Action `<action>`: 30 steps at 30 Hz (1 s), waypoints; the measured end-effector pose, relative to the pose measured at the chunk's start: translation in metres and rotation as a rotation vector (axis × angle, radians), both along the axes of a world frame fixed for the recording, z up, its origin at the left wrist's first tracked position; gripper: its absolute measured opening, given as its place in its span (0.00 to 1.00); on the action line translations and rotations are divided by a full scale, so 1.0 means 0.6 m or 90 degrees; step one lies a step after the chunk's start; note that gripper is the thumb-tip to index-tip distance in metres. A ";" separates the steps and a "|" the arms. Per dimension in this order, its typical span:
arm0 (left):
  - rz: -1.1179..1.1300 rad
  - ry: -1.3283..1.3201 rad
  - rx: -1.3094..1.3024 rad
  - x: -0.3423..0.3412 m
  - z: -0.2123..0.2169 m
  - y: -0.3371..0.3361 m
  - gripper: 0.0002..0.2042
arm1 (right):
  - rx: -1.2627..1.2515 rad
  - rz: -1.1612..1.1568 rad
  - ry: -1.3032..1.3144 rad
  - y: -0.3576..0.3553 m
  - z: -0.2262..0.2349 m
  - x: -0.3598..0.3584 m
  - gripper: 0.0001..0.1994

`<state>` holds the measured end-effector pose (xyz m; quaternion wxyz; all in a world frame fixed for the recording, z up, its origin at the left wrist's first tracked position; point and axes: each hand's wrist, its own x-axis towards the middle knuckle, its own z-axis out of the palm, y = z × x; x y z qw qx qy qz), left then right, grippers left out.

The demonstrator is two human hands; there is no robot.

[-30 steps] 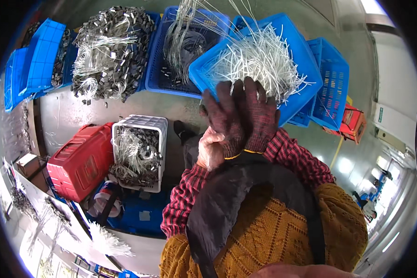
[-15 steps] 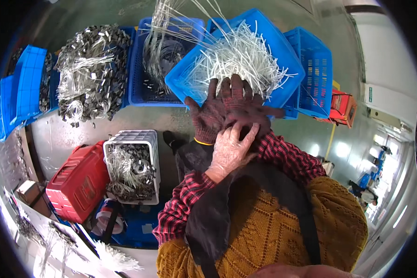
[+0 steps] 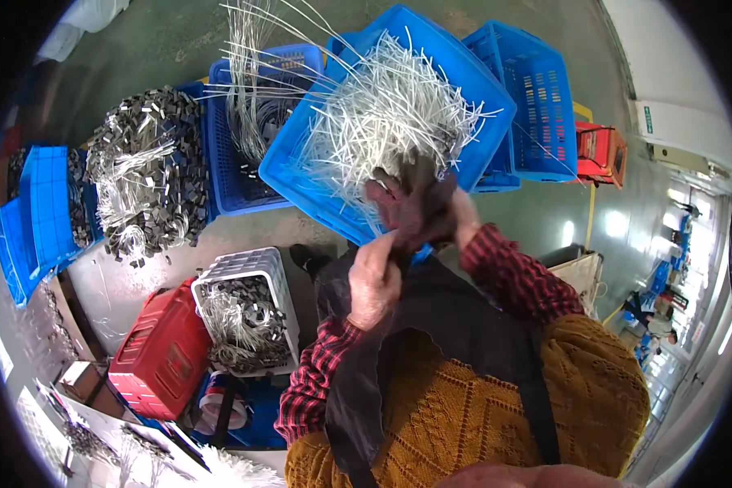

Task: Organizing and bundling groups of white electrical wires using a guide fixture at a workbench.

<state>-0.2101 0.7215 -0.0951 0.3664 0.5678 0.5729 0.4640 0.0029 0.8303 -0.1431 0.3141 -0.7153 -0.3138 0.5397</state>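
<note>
A pair of dark maroon knitted work gloves (image 3: pixel 419 203) is bunched between my hands, just in front of a blue crate (image 3: pixel 301 191). My left hand (image 3: pixel 372 285), in a thin clear plastic glove, is closed on the lower end of the gloves. From the right, my right hand (image 3: pixel 464 215) reaches into the dark bundle; its fingers are hidden and blurred. Short white strips (image 3: pixel 390 106) lie heaped in the tilted crate, right beyond the gloves.
Behind stand a blue basket (image 3: pixel 220 175) with long wires, a pile of dark clips (image 3: pixel 150 163) and another blue basket (image 3: pixel 537 106). A white crate (image 3: pixel 293 325) and a red bin (image 3: pixel 159 354) stand at left. A red box (image 3: pixel 602 154) sits far right.
The gloves, spread flat before, are now bunched up and blurred. My left hand has moved down to their lower end. My right wrist now shows bare, and the view has shifted slightly.
</note>
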 end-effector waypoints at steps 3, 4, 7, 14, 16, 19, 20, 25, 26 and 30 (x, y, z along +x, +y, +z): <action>0.112 -0.159 -0.203 0.005 -0.009 0.006 0.24 | -0.006 -0.085 0.176 0.000 0.030 0.122 0.20; 0.150 -0.234 -0.277 0.005 -0.007 0.014 0.24 | -0.013 -0.091 0.224 0.007 0.060 0.136 0.22; 0.062 0.171 -0.087 0.004 0.007 0.086 0.28 | -0.023 -0.139 0.421 0.018 0.075 0.175 0.24; -0.069 -0.749 -0.387 0.018 -0.004 0.050 0.31 | -0.023 -0.010 0.569 0.018 0.130 0.026 0.26; 0.016 -0.907 -0.309 0.028 0.000 0.022 0.29 | -0.007 0.049 0.579 0.015 0.122 -0.015 0.27; 0.163 -0.907 -0.339 0.003 0.004 -0.002 0.22 | -0.070 0.167 0.522 -0.004 0.077 -0.060 0.27; 0.218 -0.920 -0.339 -0.006 0.011 -0.012 0.20 | -0.081 0.185 0.532 -0.012 0.066 -0.073 0.27; 0.368 -0.864 -0.330 -0.047 -0.008 -0.118 0.16 | 0.038 0.492 0.380 -0.063 0.109 -0.168 0.28; 0.379 -0.869 -0.318 -0.051 -0.005 -0.134 0.16 | -0.013 0.476 0.453 -0.078 0.124 -0.187 0.30; 0.515 -0.874 -0.236 -0.081 -0.004 -0.230 0.16 | -0.041 0.527 0.463 -0.152 0.115 -0.243 0.34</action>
